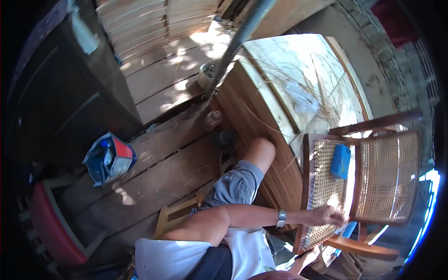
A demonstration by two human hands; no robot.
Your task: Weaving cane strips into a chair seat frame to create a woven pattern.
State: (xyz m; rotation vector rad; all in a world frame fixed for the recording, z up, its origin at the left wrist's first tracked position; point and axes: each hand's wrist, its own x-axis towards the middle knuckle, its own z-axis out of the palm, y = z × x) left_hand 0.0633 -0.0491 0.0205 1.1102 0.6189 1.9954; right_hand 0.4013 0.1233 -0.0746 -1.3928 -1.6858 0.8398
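A wooden chair frame with woven cane panels lies tilted in front of me, against a wooden table. My left hand, a watch on its wrist, rests on the lower part of the near cane panel, fingers pinched at the weave by the panel's edge. My right hand shows only partly below the frame's bottom corner, touching it from underneath; its grip is hidden. A blue block lies on the cane panel above my left hand.
The wooden table carries loose cane strands and a clear plastic bag. A metal pole leans past it. On the plank floor sit a blue-and-white bag, a small wooden stool and a jar. A red seat stands at left.
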